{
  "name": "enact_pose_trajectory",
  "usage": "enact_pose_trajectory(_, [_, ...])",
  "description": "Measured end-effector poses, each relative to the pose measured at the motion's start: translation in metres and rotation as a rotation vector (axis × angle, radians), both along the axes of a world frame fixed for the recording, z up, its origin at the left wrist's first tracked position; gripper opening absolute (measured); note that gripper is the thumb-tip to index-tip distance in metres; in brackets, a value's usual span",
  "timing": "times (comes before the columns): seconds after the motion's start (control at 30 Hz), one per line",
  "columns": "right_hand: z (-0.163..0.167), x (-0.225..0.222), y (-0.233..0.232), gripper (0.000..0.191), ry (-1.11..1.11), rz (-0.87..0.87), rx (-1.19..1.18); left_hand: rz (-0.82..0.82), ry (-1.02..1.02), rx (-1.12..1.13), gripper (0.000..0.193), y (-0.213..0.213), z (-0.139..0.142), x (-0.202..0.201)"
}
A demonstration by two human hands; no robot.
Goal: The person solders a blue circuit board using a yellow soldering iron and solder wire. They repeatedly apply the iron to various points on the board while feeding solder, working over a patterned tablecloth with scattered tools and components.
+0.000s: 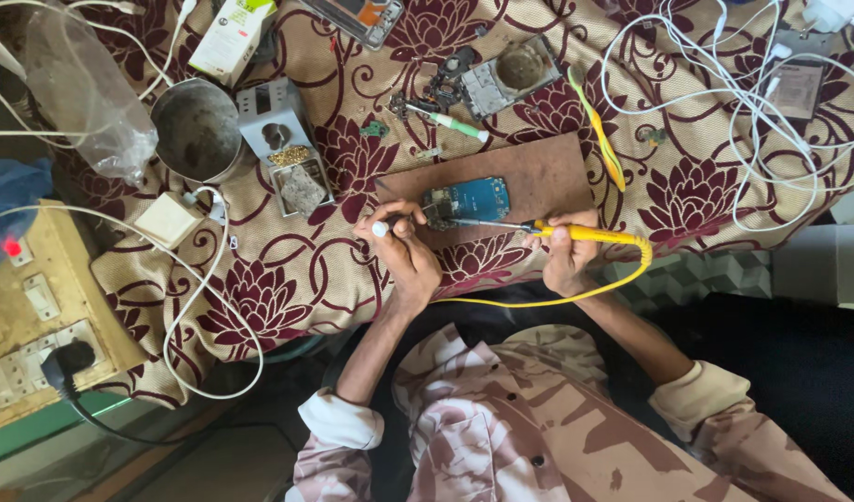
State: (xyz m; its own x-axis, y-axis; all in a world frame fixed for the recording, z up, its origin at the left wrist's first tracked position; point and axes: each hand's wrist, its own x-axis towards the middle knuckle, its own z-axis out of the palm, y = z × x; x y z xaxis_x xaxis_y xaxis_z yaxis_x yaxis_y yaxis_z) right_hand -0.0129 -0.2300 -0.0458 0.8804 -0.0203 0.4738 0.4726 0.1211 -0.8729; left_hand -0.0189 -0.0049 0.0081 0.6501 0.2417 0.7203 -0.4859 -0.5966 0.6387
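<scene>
Left hand [404, 249] sits at the left edge of the brown board [529, 172], fingers pinched narrow around a thin white-capped tool [381, 228] whose point aims right. Just right of those fingers lies the blue circuit board [466, 201] on the brown board, long axis running left-right. From the right, the yellow soldering iron [576, 232] lies near horizontal, metal tip reaching left to the circuit board's lower edge. Right hand [566, 256] is wrapped closed on its handle, yellow cord [622, 279] looping back below. Left hand is nearer the board.
</scene>
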Motion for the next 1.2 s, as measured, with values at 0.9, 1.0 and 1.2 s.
enact_pose_trajectory(0.9, [0.030,0.021,-0.026,0.026,-0.054,-0.141,0.274,-0.112,0.127,-0.340,0.018,0.001,-0.009,-0.001])
enact_pose_trajectory(1.0, [0.032,0.027,-0.034,0.029,-0.024,-0.140,0.257,-0.096,0.139,-0.357,0.018,0.000,-0.006,-0.001])
enact_pose_trajectory(1.2, [0.029,0.029,-0.044,0.026,0.024,-0.121,0.222,-0.098,0.089,-0.260,0.017,-0.003,0.002,-0.002])
